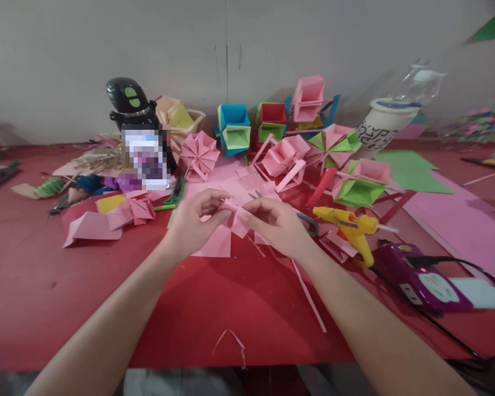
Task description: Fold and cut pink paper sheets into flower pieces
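Observation:
Both hands hold one small folded piece of pink paper (240,223) above the middle of the red table. My left hand (198,220) pinches its left side between thumb and fingers. On the right side, my right hand (274,221) grips it the same way. Flat beneath them lies a pink paper sheet (216,245). The scissors (309,224) rest partly hidden behind my right hand, with a blade tip showing beyond the fingers. A narrow pink paper strip (309,297) lies by my right forearm.
Folded paper lanterns (235,137) and other paper shapes stand along the wall. A yellow glue gun (352,223) and a purple power strip (424,280) with a black cable lie right. A phone (146,159) leans on a black holder, left. A white cup (379,129) stands back right.

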The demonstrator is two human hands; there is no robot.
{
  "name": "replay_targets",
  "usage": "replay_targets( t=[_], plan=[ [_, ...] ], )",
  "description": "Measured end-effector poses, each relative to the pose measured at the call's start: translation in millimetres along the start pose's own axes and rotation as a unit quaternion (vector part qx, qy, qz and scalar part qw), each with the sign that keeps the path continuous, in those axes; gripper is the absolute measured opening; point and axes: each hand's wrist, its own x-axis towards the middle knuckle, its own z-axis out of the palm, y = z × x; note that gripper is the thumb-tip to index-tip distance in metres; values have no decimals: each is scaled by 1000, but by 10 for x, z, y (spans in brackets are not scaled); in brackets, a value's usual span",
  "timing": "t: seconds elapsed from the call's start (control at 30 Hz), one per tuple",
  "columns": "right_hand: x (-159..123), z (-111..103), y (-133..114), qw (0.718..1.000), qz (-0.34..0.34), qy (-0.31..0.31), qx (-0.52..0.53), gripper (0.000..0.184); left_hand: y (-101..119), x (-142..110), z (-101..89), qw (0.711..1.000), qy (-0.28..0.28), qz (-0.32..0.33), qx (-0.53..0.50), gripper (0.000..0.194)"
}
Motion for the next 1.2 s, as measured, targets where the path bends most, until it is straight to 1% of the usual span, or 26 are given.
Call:
replay_targets(
  t=[0.1,0.17,0.3,0.4,0.53,0.63,0.77,0.9,1.0,1.2],
  plan=[
    [-5,-3,2,999,13,-27,22,23,4,-6,-8,1000,-12,0,5,13],
    [-11,-1,1,999,16,-37,30,21,19,-18,-9,999,-22,-2,26,11],
    [-22,9,-3,1000,-12,-14,18,17,59,-49,13,995,-40,-9,90,16],
    [-24,15,-12,999,-24,3,23,18,64,-63,36,994,-50,11,96,23],
    [-25,7,-23,999,-18,15,28,24,56,-68,30,992,-37,49,111,26],
    [-26,-8,-9,999,-6,17,49,21,68,-77,3,990,-22,62,125,30],
    [-27,-23,38,996,4,21,87,20,76,-87,-21,988,-18,80,130,24],
    [-22,-19,60,995,5,28,92,20,57,-86,-28,988,-1,75,136,21],
    [-19,-14,47,996,-1,30,78,21,47,-86,-29,989,-2,68,129,20],
    [-22,-14,20,996,21,13,83,24,26,-92,-15,987,0,81,136,20]
  ],
)
